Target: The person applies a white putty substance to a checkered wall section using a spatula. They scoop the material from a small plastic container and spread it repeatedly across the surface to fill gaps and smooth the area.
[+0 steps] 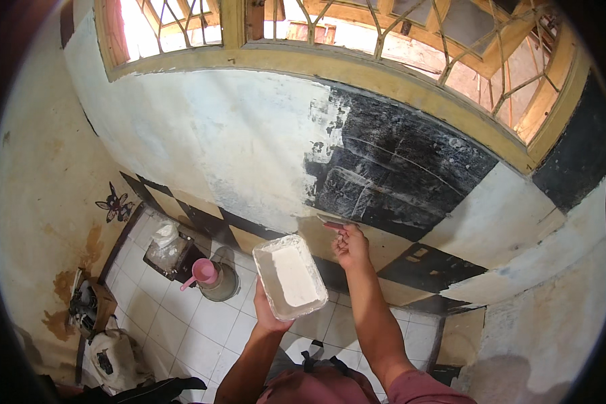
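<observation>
- Head view, centre: a shallow rectangular tub (264,276) is held up in front of the wall, its inside facing the viewer, with smooth white paste (296,275) in it.
- Left hand (269,311): closed on the tub's lower left side; the fingers behind are hidden.
- Right hand (351,246): closed around the reddish handle of a thin flat-bladed tool (335,227), just beyond the tub's upper right corner, near the wall.
- Handling: the tub looks stiff and light, probably weighted by the paste; its smeared rim may be slippery, so a palm beneath and a side grip seem safest. The tool looks light, its blade thin, best taken by the handle.
- Behind: a black wall patch (404,168) meets a whitish coat (236,135) along a ragged edge.
</observation>
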### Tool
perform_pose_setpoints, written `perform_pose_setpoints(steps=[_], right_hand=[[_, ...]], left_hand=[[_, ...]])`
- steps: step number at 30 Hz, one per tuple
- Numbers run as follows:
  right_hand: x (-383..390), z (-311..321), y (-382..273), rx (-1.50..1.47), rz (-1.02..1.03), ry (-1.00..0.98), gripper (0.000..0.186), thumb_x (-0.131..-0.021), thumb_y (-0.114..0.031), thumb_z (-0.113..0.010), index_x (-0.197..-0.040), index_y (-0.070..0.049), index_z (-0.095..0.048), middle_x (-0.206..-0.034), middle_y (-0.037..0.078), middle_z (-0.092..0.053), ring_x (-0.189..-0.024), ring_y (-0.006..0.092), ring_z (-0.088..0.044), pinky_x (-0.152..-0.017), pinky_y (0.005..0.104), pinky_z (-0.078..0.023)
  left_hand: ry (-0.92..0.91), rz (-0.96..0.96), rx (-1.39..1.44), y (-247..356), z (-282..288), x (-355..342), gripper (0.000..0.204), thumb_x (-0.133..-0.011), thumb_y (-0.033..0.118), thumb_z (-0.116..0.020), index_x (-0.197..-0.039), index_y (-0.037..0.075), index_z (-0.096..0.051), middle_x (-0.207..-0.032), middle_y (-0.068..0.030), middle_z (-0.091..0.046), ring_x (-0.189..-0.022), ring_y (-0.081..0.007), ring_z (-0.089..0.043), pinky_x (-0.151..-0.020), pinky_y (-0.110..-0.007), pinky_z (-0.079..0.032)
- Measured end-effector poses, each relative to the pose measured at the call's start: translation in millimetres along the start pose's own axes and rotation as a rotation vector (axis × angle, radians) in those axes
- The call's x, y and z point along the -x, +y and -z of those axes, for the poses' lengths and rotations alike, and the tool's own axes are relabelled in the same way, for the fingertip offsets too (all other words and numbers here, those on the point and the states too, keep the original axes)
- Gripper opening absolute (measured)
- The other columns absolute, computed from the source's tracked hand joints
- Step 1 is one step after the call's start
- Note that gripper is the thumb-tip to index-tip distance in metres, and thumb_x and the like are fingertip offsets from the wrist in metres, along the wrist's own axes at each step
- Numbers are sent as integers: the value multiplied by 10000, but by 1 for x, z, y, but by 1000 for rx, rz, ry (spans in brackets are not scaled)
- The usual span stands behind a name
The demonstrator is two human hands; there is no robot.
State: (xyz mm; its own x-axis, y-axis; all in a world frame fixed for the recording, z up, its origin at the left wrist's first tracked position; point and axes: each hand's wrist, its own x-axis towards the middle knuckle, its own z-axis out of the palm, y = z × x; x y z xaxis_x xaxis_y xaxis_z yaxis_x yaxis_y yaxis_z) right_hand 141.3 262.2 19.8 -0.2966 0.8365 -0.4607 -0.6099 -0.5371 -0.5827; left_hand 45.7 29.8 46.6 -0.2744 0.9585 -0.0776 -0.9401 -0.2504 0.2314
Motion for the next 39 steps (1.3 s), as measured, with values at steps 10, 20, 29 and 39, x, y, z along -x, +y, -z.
perform_pose_setpoints(steps=[10,20,29,39], right_hand=[[84,-98,-108,-90,339,-106,196,-935,-173,-552,-795,-51,-615,-982,136,-750,-482,81,-471,-463,207,-402],[-35,44,-63,-181,12,169,112,-919,-108,-539,-827,-71,-590,-653,17,-545,-523,109,-508,-462,239,-436],[56,18,-92,45,259,31,189,-968,-177,-532,-823,-73,-596,-697,40,-611,-534,101,-531,-485,238,-452],[54,-7,-153,9,339,-28,206,-975,-164,-509,-912,-4,-623,-714,52,-610,-526,53,-500,-455,199,-416]], left_hand=[[-12,35,-36,-6,-7,2,629,-1032,520,-296,-1502,116,-405,-1408,-118,-562,-1238,-332,-598,-1042,-546,-484],[18,86,2,-18,-9,1,558,-1021,454,-362,-1455,117,-462,-1371,-100,-587,-1217,-325,-610,-1029,-552,-485],[36,87,-25,-25,-8,7,645,-1032,550,-297,-1489,112,-426,-1393,-111,-574,-1231,-328,-599,-1041,-539,-482],[-43,88,-113,-42,-5,11,653,-1035,547,-273,-1497,106,-407,-1372,-128,-578,-1221,-325,-605,-1028,-532,-495]])
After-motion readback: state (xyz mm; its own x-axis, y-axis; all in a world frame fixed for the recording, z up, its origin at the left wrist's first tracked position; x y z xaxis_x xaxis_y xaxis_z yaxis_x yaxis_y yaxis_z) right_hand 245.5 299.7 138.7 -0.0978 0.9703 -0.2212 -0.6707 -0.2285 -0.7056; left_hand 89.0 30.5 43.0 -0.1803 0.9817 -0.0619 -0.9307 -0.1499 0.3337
